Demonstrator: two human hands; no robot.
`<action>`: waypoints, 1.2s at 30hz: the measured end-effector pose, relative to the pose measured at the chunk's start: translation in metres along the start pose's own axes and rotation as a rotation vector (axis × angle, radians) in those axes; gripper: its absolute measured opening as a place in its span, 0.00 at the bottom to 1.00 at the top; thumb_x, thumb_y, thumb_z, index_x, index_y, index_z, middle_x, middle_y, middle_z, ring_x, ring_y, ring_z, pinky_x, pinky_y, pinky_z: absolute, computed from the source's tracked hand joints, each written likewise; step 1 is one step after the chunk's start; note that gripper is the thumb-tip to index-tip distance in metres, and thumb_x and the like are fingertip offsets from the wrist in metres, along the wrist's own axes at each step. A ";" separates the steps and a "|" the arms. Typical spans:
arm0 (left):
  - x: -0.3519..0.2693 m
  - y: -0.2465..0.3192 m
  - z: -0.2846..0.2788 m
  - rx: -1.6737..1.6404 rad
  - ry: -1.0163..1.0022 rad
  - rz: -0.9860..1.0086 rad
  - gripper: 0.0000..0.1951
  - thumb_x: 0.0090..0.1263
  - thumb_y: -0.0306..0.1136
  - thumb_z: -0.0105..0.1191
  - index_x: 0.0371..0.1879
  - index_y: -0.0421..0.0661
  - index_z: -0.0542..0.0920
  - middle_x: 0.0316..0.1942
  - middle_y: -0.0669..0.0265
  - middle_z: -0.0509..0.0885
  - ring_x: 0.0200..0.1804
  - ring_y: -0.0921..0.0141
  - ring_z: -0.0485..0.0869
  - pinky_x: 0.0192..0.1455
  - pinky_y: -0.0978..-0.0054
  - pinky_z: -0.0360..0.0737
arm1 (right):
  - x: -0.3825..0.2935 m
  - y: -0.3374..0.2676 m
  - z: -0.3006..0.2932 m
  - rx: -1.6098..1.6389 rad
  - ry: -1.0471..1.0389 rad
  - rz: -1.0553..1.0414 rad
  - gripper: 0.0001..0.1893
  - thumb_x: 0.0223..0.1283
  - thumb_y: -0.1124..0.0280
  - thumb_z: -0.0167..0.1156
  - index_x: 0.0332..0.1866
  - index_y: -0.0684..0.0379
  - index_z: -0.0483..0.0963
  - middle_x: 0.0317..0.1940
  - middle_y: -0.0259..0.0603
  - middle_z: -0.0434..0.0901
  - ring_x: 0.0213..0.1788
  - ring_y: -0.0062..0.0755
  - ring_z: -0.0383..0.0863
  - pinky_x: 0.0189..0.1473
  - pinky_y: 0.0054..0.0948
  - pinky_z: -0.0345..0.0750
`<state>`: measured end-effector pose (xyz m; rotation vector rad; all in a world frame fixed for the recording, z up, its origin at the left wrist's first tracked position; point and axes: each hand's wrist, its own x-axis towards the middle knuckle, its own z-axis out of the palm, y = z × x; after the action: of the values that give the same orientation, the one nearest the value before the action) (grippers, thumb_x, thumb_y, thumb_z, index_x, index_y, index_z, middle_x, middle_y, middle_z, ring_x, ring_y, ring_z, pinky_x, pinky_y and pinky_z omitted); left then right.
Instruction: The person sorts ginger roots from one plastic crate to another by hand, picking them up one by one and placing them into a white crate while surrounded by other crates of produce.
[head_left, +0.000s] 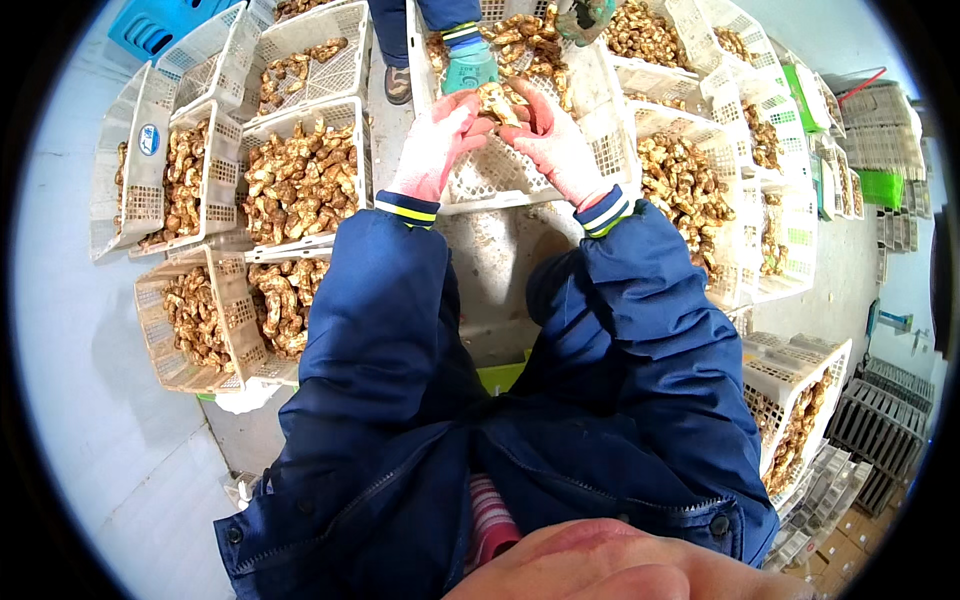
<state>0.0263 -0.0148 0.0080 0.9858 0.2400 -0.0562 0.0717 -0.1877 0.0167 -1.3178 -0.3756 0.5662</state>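
A brown and cream mushroom (498, 103) with a thick stem is held between my two hands, above a white perforated plastic crate (510, 198). My left hand (442, 139), in a pink and white glove, has its fingertips at the mushroom's left side. On its right side, my right hand (556, 142), gloved alike, holds it between thumb and fingers. More mushrooms (532, 41) lie in the far part of this crate. Its near part shows a bare mesh floor.
Another person's green-gloved hand (471, 66) reaches into the same crate from beyond. Mushroom-filled crates stand left (364, 172) and right (739, 225). Another crate (795, 360) stands at lower right. Stacked grey crates (881, 427) are farther right. A blue plastic container (161, 30) is at upper left.
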 end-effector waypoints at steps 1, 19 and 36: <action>0.001 -0.002 -0.001 0.002 0.001 0.001 0.24 0.71 0.35 0.48 0.60 0.33 0.63 0.43 0.64 0.76 0.42 0.69 0.80 0.47 0.77 0.78 | 0.000 0.000 0.000 0.003 -0.022 -0.016 0.35 0.54 0.78 0.59 0.68 0.63 0.54 0.56 0.42 0.69 0.54 0.23 0.71 0.54 0.20 0.70; -0.001 0.002 0.003 0.114 0.055 -0.013 0.21 0.69 0.34 0.51 0.56 0.33 0.68 0.47 0.60 0.77 0.46 0.71 0.80 0.46 0.79 0.77 | -0.007 -0.009 0.009 0.236 -0.057 0.092 0.26 0.53 0.80 0.49 0.61 0.71 0.60 0.40 0.38 0.73 0.36 0.25 0.73 0.37 0.22 0.69; 0.001 0.001 -0.006 -0.069 0.119 -0.034 0.21 0.70 0.42 0.50 0.54 0.40 0.71 0.44 0.58 0.77 0.44 0.66 0.81 0.46 0.71 0.80 | -0.010 -0.025 0.004 -0.442 -0.018 0.207 0.24 0.60 0.63 0.58 0.59 0.65 0.67 0.41 0.34 0.79 0.38 0.13 0.76 0.34 0.16 0.71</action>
<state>0.0264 -0.0090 0.0051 0.9171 0.3654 -0.0199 0.0659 -0.1944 0.0427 -1.7919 -0.3959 0.6934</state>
